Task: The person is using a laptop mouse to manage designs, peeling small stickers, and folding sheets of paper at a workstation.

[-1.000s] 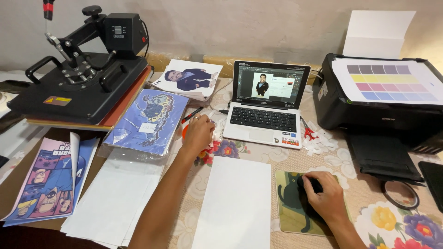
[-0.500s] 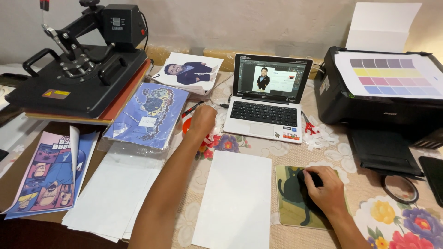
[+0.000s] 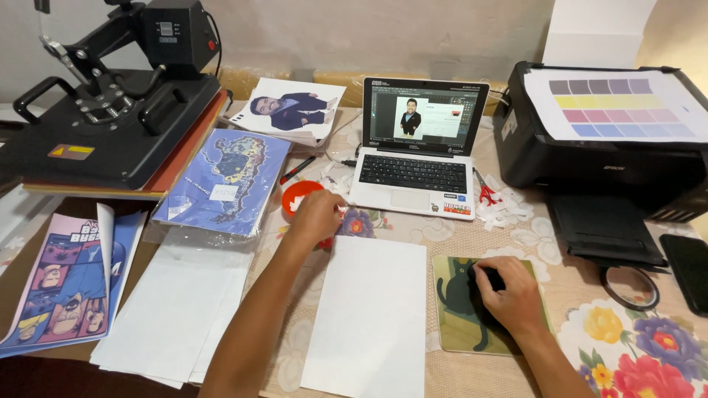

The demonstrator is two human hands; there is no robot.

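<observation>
The right hand (image 3: pixel 509 295) covers most of the mouse (image 3: pixel 493 278); the heat press (image 3: pixel 110 110) is cut off at left.

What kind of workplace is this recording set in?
Probably a small home print or heat-transfer workshop: a heat press and an inkjet printer flank a laptop on a flowered tablecloth. The right hand works a mouse; the left hand rests near a red lid.

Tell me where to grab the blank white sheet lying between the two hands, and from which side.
Take the blank white sheet by its near right corner, coming from the person's side. It lies flat on the tablecloth, so a corner probably lifts easiest. The left forearm runs along its left edge, and the mouse pad under the right hand borders its upper right.
</observation>
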